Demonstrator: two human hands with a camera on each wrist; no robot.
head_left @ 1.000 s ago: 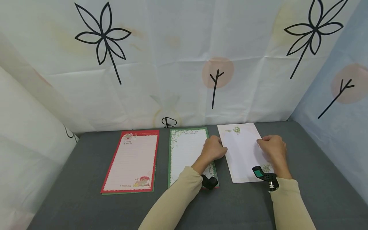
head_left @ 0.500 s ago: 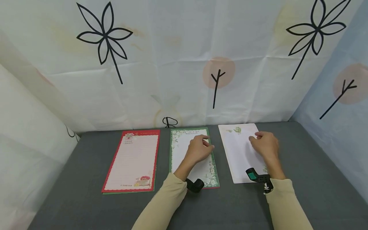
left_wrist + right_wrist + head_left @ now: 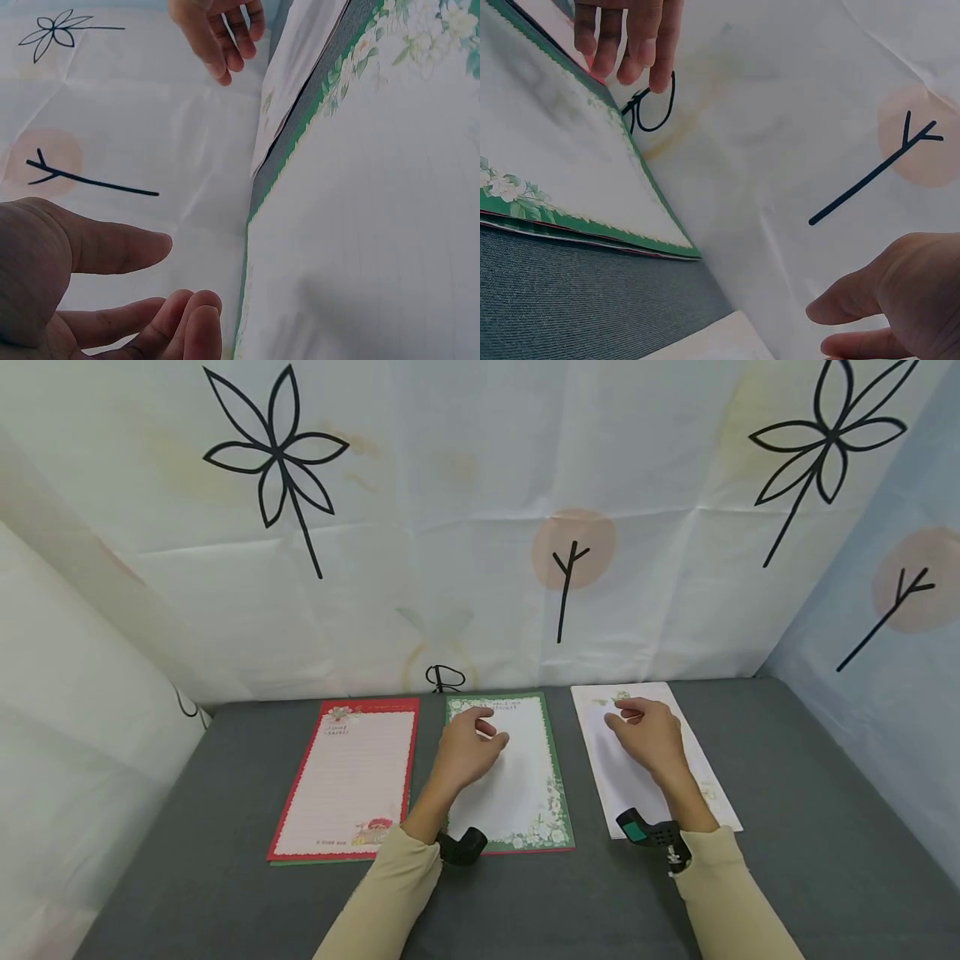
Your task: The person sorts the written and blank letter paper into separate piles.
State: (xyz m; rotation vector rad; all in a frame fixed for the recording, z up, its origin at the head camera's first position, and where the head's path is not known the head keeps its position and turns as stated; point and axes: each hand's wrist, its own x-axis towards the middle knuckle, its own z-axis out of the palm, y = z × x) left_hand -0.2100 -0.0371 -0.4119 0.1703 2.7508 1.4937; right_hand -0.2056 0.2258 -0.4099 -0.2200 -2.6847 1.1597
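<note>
My left hand (image 3: 467, 753) hovers over the left part of the green-bordered sheet of writing paper (image 3: 525, 777), thumb and fingers apart with nothing between them. Its shadow falls on that sheet in the left wrist view. Above the white sheet with small green leaf prints (image 3: 600, 760) is my right hand (image 3: 648, 739), its fingers loosely bent around air. To the left lies a red-bordered lined sheet (image 3: 360, 785), with a green edge peeking out beneath it. In the right wrist view the green-bordered sheet (image 3: 547, 135) shows more layers under its edge.
A dark grey cloth (image 3: 525, 910) covers the table. White fabric (image 3: 450, 527) printed with plant outlines hangs behind, and a pale blue panel (image 3: 885, 710) stands on the right. A black camera mount (image 3: 463, 847) sits on the left wrist, another (image 3: 647, 832) on the right.
Both hands have moved left, away from the sides of the white sheet. The left hand passed over the green-bordered sheet; the right hand came in over the white one. The sheets stayed put.
</note>
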